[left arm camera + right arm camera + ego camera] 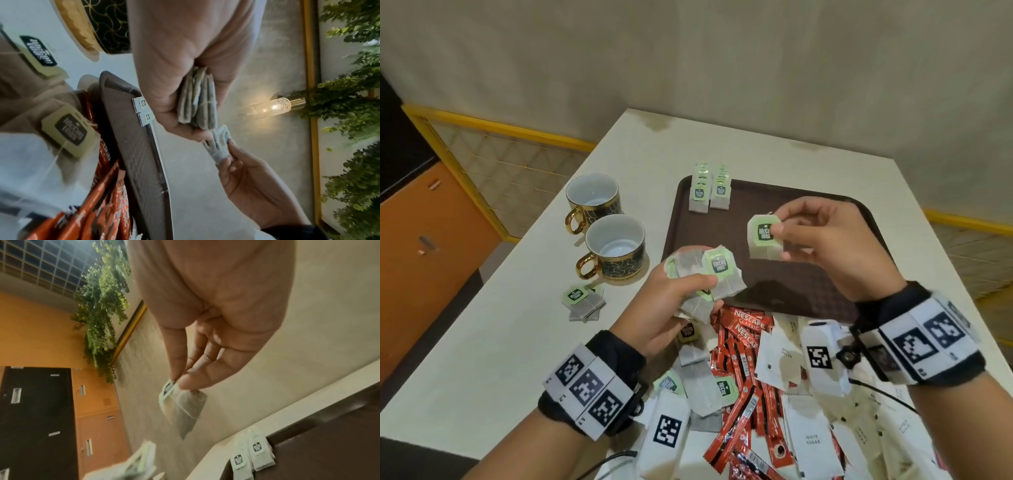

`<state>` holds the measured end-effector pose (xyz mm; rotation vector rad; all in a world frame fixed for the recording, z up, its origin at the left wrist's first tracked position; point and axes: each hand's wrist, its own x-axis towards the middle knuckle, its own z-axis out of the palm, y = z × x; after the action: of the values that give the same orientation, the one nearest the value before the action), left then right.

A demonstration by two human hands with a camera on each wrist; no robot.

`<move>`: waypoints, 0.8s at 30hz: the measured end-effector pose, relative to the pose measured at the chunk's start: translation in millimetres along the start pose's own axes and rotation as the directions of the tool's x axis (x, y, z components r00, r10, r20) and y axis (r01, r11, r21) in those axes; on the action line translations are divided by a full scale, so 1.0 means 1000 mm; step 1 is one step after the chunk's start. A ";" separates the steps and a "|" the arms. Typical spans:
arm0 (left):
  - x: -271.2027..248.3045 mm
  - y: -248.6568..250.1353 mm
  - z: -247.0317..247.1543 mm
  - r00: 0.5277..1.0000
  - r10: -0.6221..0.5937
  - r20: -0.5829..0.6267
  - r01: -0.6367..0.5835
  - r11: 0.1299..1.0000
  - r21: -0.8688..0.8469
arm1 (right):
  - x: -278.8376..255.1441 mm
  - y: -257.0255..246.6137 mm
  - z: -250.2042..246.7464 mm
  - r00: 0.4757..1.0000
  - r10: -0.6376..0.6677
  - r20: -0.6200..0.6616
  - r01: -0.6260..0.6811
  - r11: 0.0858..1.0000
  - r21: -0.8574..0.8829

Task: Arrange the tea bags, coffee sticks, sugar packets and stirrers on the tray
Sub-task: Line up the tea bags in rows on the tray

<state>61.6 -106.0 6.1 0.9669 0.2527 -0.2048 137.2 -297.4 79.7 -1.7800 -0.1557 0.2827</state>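
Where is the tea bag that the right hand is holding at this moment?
In the head view, the right hand pinches the tea bag in the air above the brown tray, right of the two tea bag rows at its far-left corner.

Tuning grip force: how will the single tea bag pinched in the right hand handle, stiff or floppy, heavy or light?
Probably very light: the right hand holds the tea bag with a fingertip pinch alone. Likely floppy: in the right wrist view its thin pouch hangs below the fingers. The card tag looks like the stiffer part to pinch.
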 end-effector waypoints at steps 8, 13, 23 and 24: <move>0.010 0.006 0.004 0.993 0.120 0.007 -0.120 0.974 0.191 | 0.005 0.007 0.021 0.967 0.065 0.247 -0.022 0.985 -0.172; 0.018 0.015 0.002 0.992 0.128 -0.014 -0.123 0.977 0.176 | 0.027 0.007 0.022 0.975 0.060 0.215 -0.035 0.993 -0.117; 0.032 0.016 -0.013 0.970 0.172 -0.173 -0.127 0.962 0.241 | 0.164 0.042 0.014 0.967 0.254 -0.001 -0.248 0.943 -0.224; 0.032 0.015 -0.014 0.970 0.171 -0.175 -0.125 0.961 0.246 | 0.176 0.048 0.017 0.960 0.281 0.004 -0.272 0.931 -0.243</move>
<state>94.5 -87.8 0.4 1.2369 0.3391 0.0003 299.2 -247.6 10.4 -2.0404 0.0379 0.5195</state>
